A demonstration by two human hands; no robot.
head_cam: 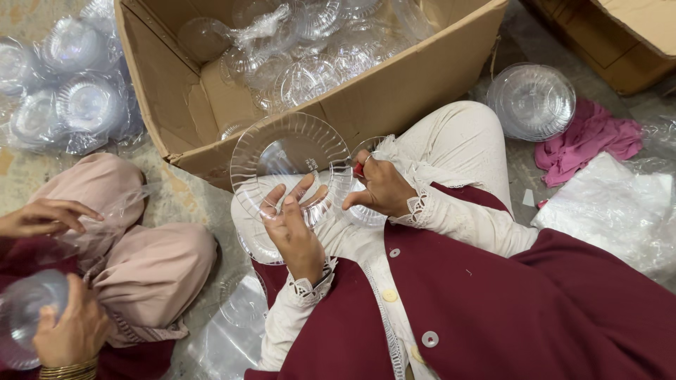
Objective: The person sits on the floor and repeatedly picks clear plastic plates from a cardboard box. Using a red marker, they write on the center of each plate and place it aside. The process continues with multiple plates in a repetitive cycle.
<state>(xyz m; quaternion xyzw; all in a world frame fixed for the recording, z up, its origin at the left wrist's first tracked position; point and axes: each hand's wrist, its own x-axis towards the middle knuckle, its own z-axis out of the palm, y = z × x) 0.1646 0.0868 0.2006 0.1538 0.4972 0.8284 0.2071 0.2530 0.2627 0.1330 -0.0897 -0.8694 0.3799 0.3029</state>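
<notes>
My left hand (292, 224) grips the near rim of a clear plastic plate (289, 151) with a ribbed edge, held upright over my lap. My right hand (380, 186) is closed on a small red object (359, 169) at the plate's right rim; I cannot tell what the object is. More clear plates (257, 243) lie on my lap under the held one. I sit on the floor in cream trousers and a maroon top.
An open cardboard box (394, 88) of clear plates stands ahead. A plate stack (531, 98), pink cloth (588, 137) and white plastic bags (612, 207) lie right. Bagged plates (70, 91) lie far left. Another person's hands (42, 214) hold plastic wrap and plates at left.
</notes>
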